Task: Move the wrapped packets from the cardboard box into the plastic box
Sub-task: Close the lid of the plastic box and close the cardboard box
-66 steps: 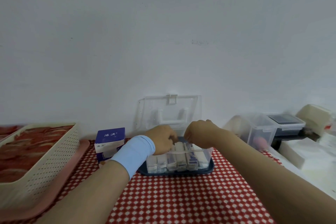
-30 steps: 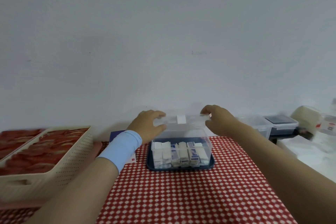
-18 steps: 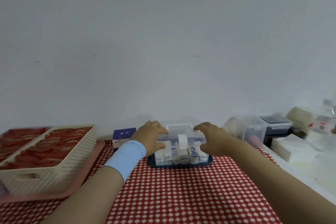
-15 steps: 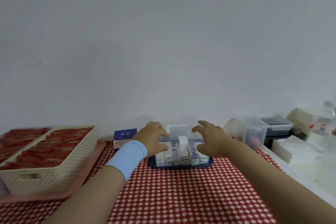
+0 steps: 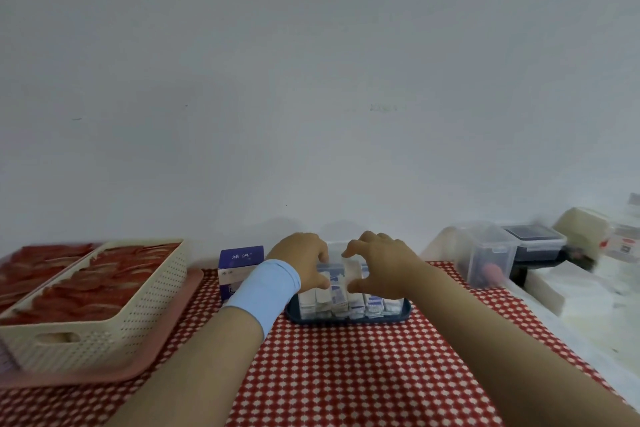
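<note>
On checked cloth [image 5: 346,374], left hand [image 5: 301,262] and right hand [image 5: 384,265] grip the plastic box [image 5: 393,306]; uneven pressing may crush packets [image 5: 337,298].

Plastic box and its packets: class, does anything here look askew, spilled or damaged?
Nothing stands out. The wrapped packets stand in a row inside the plastic box, none on the checked cloth. The left hand and right hand grip its top. Blur hides fine damage.

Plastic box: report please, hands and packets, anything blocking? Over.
Left hand and right hand both grip plastic box from the top. Wrapped packets stand in a row inside. Cardboard box beside it, left; nothing blocking.
</note>
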`<state>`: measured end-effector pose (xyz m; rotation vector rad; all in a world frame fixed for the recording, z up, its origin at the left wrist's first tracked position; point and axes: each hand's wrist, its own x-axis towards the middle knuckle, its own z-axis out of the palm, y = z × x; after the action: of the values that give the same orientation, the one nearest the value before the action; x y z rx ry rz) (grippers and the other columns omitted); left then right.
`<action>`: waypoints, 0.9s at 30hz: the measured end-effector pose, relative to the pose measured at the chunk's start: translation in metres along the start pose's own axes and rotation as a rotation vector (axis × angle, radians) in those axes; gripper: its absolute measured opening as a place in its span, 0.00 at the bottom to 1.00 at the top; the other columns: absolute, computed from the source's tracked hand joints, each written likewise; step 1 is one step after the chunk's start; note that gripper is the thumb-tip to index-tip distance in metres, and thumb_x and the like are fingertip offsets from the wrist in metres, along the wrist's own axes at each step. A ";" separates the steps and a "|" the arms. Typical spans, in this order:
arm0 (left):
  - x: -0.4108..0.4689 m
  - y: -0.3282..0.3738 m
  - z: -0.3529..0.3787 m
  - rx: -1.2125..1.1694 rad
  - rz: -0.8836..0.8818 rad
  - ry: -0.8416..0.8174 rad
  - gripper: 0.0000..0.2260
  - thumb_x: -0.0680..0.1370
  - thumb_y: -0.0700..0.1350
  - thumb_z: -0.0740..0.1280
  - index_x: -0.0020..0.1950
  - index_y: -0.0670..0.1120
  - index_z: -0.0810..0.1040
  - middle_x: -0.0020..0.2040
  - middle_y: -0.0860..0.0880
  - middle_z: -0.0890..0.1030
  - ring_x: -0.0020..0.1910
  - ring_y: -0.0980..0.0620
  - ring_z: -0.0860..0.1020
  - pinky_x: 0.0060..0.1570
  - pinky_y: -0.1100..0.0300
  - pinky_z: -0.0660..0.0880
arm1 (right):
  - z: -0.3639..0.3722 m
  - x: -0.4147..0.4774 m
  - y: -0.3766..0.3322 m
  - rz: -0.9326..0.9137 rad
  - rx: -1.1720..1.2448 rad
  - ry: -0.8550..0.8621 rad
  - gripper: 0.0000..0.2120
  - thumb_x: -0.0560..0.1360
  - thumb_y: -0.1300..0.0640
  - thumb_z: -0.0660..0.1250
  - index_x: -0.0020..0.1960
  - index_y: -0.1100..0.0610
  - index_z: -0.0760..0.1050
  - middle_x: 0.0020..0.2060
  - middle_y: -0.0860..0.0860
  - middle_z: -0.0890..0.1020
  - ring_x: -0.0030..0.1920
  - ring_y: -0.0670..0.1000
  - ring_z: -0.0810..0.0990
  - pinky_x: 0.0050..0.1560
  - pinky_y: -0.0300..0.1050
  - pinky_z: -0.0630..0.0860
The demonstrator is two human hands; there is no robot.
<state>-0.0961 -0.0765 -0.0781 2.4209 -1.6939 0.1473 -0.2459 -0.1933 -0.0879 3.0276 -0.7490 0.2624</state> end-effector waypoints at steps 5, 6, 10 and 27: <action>-0.003 0.000 0.001 -0.057 -0.020 -0.037 0.21 0.72 0.55 0.74 0.63 0.51 0.76 0.61 0.52 0.75 0.57 0.51 0.74 0.58 0.55 0.74 | -0.009 0.002 -0.010 0.030 -0.042 -0.065 0.31 0.71 0.36 0.69 0.70 0.44 0.66 0.67 0.49 0.72 0.64 0.53 0.72 0.65 0.54 0.69; -0.004 -0.001 -0.002 -0.093 -0.022 -0.055 0.22 0.73 0.55 0.73 0.64 0.51 0.76 0.62 0.51 0.74 0.59 0.51 0.74 0.60 0.55 0.73 | -0.012 0.004 -0.015 0.042 -0.085 -0.089 0.33 0.71 0.34 0.68 0.71 0.45 0.65 0.67 0.50 0.72 0.65 0.54 0.72 0.66 0.56 0.66; -0.012 -0.020 -0.018 -0.210 -0.050 0.013 0.17 0.79 0.51 0.66 0.67 0.51 0.75 0.69 0.50 0.72 0.68 0.50 0.69 0.68 0.53 0.67 | -0.028 0.018 -0.044 0.059 -0.126 -0.075 0.31 0.75 0.33 0.58 0.72 0.50 0.67 0.69 0.54 0.71 0.69 0.57 0.69 0.68 0.60 0.62; -0.059 -0.126 -0.014 -0.398 -0.513 -0.057 0.20 0.84 0.53 0.53 0.72 0.46 0.69 0.68 0.46 0.75 0.57 0.47 0.76 0.49 0.57 0.70 | 0.018 0.103 -0.167 0.114 0.490 -0.162 0.09 0.81 0.61 0.59 0.58 0.63 0.72 0.54 0.58 0.78 0.51 0.56 0.78 0.47 0.50 0.75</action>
<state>0.0018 0.0223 -0.0869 2.4577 -0.9493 -0.3021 -0.0762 -0.0941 -0.0837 3.5042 -1.0032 0.2333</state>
